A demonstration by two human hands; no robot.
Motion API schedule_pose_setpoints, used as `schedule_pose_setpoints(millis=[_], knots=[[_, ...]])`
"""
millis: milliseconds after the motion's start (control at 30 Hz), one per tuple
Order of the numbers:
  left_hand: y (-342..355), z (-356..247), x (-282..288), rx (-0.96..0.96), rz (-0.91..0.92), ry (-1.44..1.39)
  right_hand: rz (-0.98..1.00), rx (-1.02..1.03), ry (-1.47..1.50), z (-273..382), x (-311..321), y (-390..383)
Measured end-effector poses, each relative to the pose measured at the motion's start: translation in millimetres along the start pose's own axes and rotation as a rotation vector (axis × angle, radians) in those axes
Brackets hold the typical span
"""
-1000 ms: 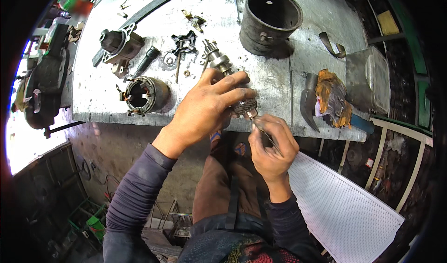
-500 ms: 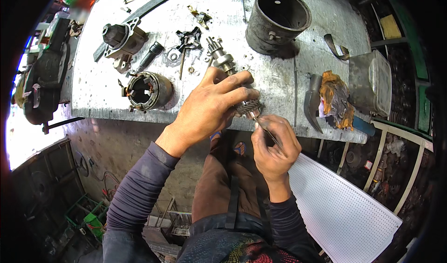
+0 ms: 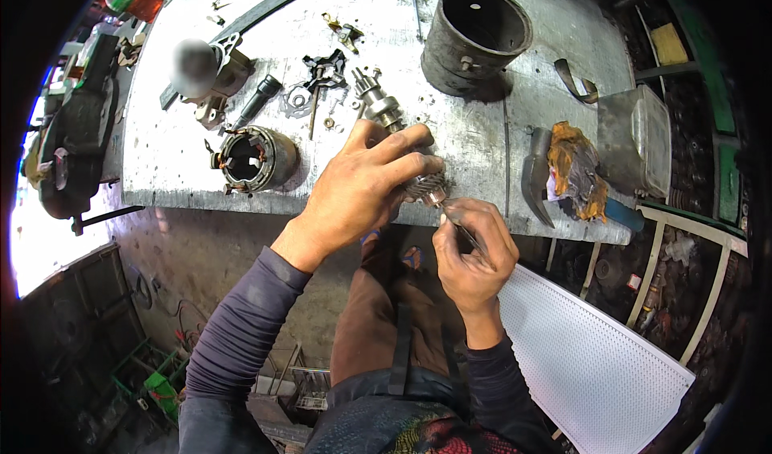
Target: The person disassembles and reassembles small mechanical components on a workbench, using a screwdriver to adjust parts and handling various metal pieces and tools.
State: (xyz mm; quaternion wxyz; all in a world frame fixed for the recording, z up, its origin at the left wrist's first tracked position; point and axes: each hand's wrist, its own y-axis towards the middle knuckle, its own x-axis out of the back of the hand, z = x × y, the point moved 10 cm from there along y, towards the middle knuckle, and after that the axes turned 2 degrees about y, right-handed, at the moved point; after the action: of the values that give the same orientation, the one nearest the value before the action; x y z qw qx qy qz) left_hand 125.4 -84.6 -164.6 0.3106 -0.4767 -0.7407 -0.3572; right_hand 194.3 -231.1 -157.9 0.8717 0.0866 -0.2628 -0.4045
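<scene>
Barely shifted, the left hand [image 3: 358,193] stays clamped over the grey geared metal shaft [image 3: 384,110] at the steel workbench's [image 3: 177,144] front edge; the right hand [image 3: 473,249] pinches a thin metal pick [image 3: 458,227] against its gear end, overhanging open legroom
</scene>
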Motion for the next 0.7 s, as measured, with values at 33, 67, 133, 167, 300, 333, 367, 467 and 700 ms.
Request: schedule_pose_setpoints(millis=[33, 67, 133, 167, 300, 333, 367, 467, 700], knots=[[-0.2, 0.0, 0.0, 0.002, -0.003, 0.007, -0.018, -0.006, 0.009, -0.9, 1.4, -0.8], [-0.2, 0.4, 0.7, 0.005, -0.008, -0.001, -0.035, -0.009, 0.023, -2.2, 2.4, -0.9], [-1.4, 1.0, -0.8, 0.017, 0.014, 0.001, -0.027, -0.003, 0.024, -2.5, 1.1, -1.2], [-1.9, 0.8, -0.2, 0.017, 0.011, -0.005, -0.03, 0.002, 0.024, -2.6, 0.8, -0.8], [-2.0, -0.6, 1.5, 0.01, -0.01, 0.0, -0.015, -0.006, 0.038, -4.2, -1.6, 1.7], [-2.0, -1.2, 1.4, 0.009, -0.008, 0.01, -0.013, -0.02, 0.042, -5.3, -1.9, 2.4], [-1.9, -1.4, 0.5, 0.011, 0.003, 0.008, 0.008, -0.047, 0.035, -7.6, -4.4, 3.1], [-2.4, -3.1, -1.6, 0.012, 0.043, 0.026, -0.003, -0.007, 0.043, -2.1, -1.8, 4.3], [-7.7, -2.8, -3.7, 0.02, 0.145, 0.018, -0.011, -0.011, 0.018, 1.7, -8.2, -1.6]])
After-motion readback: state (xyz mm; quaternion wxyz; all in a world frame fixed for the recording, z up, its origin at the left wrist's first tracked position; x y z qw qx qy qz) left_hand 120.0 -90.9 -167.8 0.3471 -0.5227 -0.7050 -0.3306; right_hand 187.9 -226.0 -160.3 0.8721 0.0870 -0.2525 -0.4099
